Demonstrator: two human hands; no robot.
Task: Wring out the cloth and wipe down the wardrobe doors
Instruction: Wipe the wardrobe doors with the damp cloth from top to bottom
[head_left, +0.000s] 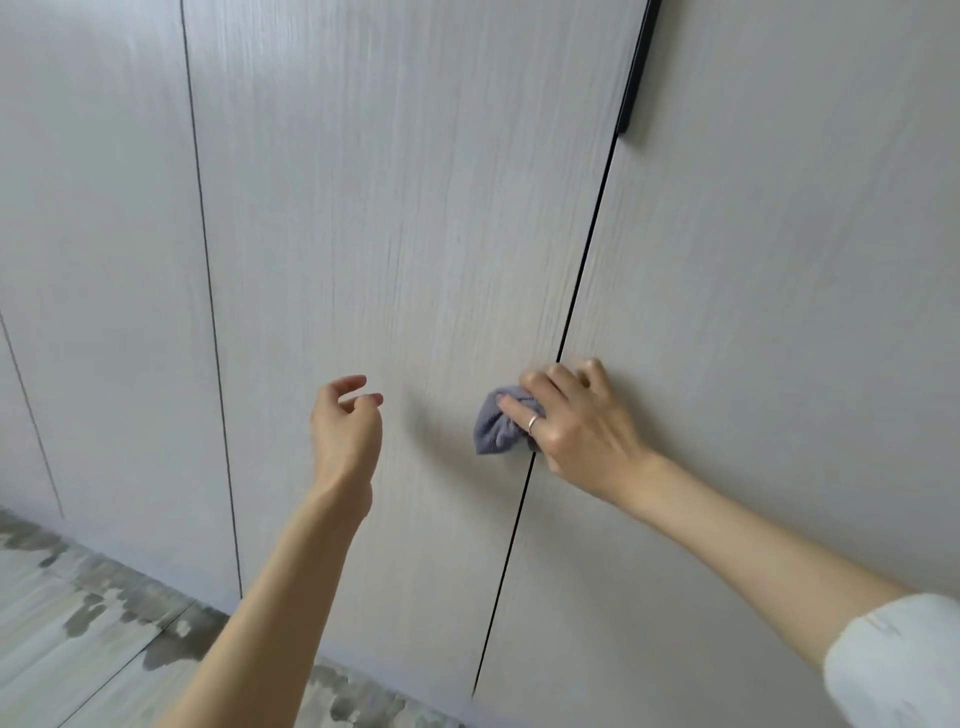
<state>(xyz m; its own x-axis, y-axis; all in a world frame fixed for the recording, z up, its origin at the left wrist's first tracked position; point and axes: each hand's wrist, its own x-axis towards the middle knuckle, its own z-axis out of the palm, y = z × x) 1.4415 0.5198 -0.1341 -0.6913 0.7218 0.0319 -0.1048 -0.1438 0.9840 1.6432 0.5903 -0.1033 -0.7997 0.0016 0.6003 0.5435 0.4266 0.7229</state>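
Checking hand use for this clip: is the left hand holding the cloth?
No. The right hand presses the cloth on the wardrobe door; the left hand is empty.

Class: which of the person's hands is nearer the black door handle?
Right. The right hand, pressing the cloth, sits below the black door handle; the left hand hangs further left.

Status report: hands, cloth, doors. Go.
Right hand presses the bunched cloth on the seam between two wardrobe doors. Left hand free, loosely curled, off the door. Nothing in the way.
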